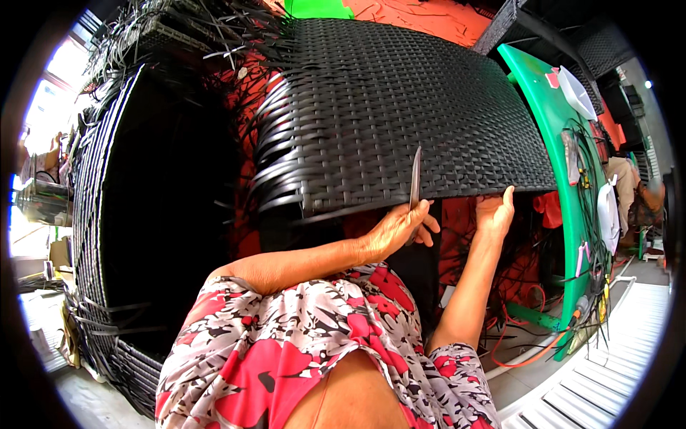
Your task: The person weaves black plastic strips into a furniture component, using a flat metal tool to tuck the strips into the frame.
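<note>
My left hand (396, 229), clamped on an upright metal blade (414, 179), sits just beside my right hand (496, 213) gripping the woven panel's (400, 107) lower edge, frame centre.

The black woven plastic-wicker panel (400, 107) shows a tight basket-weave pattern, its loose strips glossy black at the left edge. The thin flat metal blade (414, 179) is grey. The short-sleeved fabric garment (286, 343) carries a red, white and black floral print. The curved painted board (550, 143) is bright green, and the wall behind (429, 18) is orange-red.
</note>
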Demonstrator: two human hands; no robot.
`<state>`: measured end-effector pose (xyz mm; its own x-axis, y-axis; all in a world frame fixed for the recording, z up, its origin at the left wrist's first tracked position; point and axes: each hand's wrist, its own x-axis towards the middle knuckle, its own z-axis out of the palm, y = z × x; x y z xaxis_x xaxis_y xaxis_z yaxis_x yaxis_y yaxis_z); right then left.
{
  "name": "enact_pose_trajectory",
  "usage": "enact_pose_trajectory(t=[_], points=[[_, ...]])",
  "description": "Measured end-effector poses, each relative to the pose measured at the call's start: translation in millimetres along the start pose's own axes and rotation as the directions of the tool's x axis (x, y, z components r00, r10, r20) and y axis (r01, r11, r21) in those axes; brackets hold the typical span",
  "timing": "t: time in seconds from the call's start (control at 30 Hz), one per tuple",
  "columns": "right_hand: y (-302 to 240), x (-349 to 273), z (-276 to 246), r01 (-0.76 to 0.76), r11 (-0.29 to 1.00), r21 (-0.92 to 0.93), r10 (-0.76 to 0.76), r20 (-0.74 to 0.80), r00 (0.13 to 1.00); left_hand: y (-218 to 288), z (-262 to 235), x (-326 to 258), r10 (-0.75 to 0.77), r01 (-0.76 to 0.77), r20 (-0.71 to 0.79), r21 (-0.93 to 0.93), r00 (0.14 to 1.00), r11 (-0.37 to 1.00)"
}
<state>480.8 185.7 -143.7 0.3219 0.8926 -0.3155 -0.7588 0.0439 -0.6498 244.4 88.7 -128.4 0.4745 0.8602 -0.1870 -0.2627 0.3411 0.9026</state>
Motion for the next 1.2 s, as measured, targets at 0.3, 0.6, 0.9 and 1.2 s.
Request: enact_pose_trajectory(t=[0.3,0.6,0.9,1.2], points=[[-14.3,0.7,-28.7,-0.002,0.999,0.032,0.002,-0.002,1.000,1.4,-0.5,-16.4,-0.065,0.038,0.073,0.323,0.995,0.946],[-21.3,-4.2,-16.8,-0.022,0.999,-0.034,0.014,-0.215,0.977,-35.2,-18.3,-22.2,0.177,-0.234,0.156,0.527,0.972,0.817],[-71.8,3.3,-71.4,0.083,0.105,-0.991,-0.591,0.005,0.807,-29.1,-67.3,-63.0,0.205,-0.349,0.710,0.550,0.674,-0.758],[74.1,-0.9,279.4,0.910,-0.400,-0.105,-0.047,0.994,0.094,-34.5,-57.9,-46.8,0.172,-0.105,0.664,0.356,0.728,-0.929]])
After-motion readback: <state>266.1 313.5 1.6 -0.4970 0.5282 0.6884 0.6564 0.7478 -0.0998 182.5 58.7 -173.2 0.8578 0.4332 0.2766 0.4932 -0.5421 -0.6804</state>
